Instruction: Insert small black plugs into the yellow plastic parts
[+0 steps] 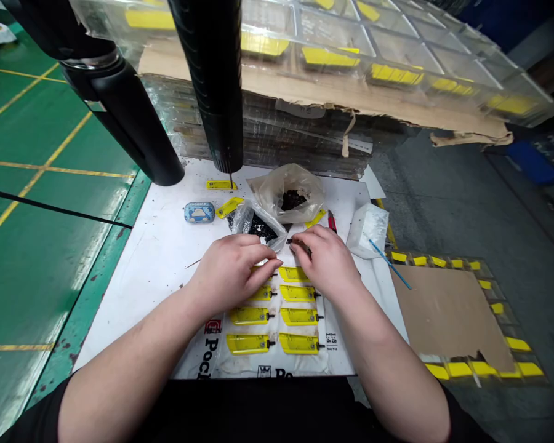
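Observation:
My right hand (323,261) pinches a small black piece (296,244) between thumb and fingers, above a white work sheet (159,246). My left hand (231,274) lies close by, its fingertips over the top of the yellow plastic parts, and whatever is under them is hidden. Several of these yellow parts (252,343) lie in rows below my hands, each with a short black tip. A clear plastic bag of black granules (257,224) touches my left fingers' far side. Another bag (289,194) stands just beyond it.
A black tube with a thin needle (216,80) hangs over a loose yellow part (221,184). Nearby are a blue tin (199,212) and a white bag (367,229). Clear trays of yellow parts (461,314) sit right and ahead. Green floor (37,289) lies left.

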Demonstrator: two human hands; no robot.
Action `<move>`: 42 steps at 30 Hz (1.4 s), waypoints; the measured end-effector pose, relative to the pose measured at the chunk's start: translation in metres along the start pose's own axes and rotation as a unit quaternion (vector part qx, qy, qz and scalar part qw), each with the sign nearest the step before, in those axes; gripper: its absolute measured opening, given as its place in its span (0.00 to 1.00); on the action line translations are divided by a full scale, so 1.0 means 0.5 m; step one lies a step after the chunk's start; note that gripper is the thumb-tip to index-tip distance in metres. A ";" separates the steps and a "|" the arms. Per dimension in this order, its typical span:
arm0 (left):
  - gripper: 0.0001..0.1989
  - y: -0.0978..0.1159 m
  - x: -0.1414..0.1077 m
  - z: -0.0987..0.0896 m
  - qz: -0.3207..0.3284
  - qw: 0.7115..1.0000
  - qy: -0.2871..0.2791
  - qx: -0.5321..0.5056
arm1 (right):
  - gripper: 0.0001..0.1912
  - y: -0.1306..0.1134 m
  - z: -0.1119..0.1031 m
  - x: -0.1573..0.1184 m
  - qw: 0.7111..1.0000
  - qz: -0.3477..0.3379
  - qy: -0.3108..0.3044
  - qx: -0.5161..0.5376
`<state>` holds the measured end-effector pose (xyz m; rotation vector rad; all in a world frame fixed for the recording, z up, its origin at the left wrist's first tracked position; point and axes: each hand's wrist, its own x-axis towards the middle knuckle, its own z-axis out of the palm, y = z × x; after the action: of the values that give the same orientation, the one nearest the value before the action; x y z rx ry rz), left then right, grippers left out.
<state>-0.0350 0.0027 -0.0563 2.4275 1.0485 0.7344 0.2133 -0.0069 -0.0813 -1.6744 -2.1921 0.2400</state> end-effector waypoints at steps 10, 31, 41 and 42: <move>0.13 0.001 -0.001 -0.003 0.008 1.000 0.004 0.010 | 0.04 0.013 -0.002 -0.001 1.000 0.010 -0.010 -0.014; 0.14 0.007 0.000 -0.010 0.019 1.000 0.005 0.011 | 0.04 0.016 -0.018 -0.009 0.998 0.000 -0.046 -0.050; 0.14 0.006 0.000 -0.009 0.005 1.000 0.000 0.006 | 0.05 0.013 -0.028 -0.012 0.998 -0.062 0.022 0.009; 0.14 0.007 0.000 -0.010 -0.001 1.000 0.000 -0.001 | 0.05 0.006 -0.034 -0.014 0.995 -0.080 0.039 0.033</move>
<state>-0.0361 0.0015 -0.0505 2.4250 1.0492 0.7336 0.2242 -0.0142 -0.0682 -1.4399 -2.2206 0.1967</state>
